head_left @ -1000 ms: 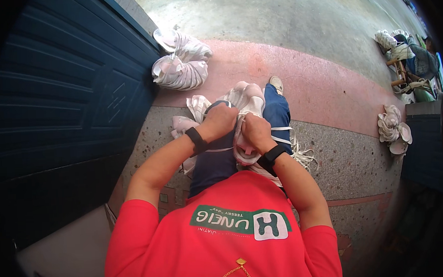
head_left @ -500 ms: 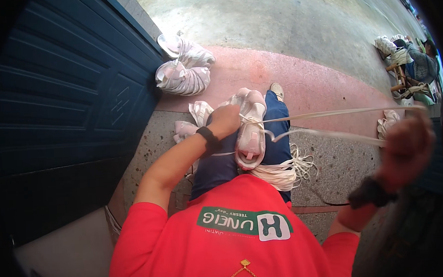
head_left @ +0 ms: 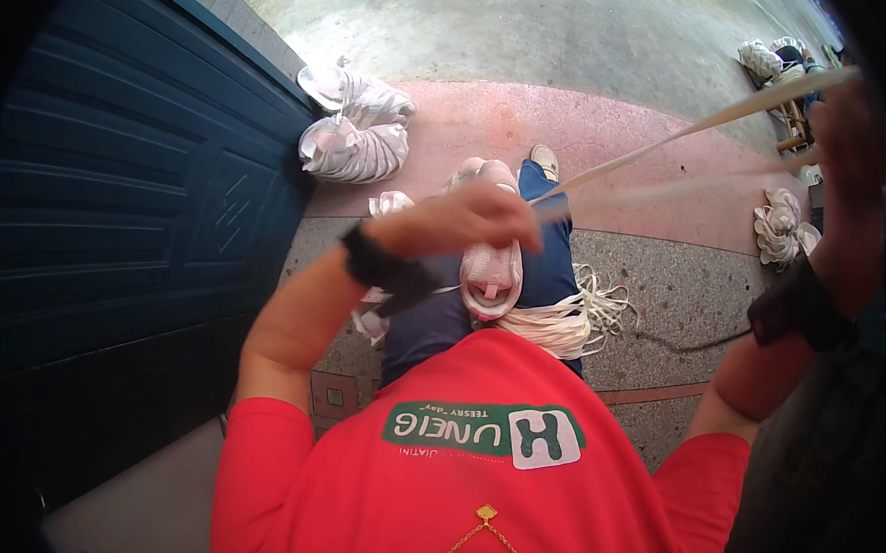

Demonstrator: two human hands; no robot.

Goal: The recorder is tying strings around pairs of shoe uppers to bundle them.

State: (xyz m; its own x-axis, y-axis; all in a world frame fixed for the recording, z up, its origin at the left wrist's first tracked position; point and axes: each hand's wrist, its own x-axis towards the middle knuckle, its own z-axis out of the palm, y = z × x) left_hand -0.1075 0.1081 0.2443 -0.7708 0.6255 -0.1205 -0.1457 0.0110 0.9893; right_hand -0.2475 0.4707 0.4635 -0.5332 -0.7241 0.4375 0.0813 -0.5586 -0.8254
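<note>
A white-and-pink sneaker (head_left: 491,272) lies across my lap between the thighs, heel toward me. Over its middle is my left hand (head_left: 475,218), somewhat blurred, fingers curled where the lace meets them. A long pale shoelace (head_left: 677,147) stretches from there, in two strands, up to the far right. At that end my right hand (head_left: 850,150), raised, dark and smeared, is closed on the lace. The shoe's lacing area is hidden behind my left hand. A bundle of loose cream laces (head_left: 566,320) rests by my right thigh.
Wrapped sneakers (head_left: 360,131) are piled beside the dark blue door (head_left: 148,192) on the left. More pale shoes (head_left: 783,227) sit on the floor at right. Farther off stand a wooden stool (head_left: 791,123) and white bundles (head_left: 760,60). A dark cord (head_left: 692,347) runs along the floor.
My right hand has risen, lifting the lace strands into a steeper slant. My left hand has shifted right across the sneaker, now covering its middle. The view has moved slightly.
</note>
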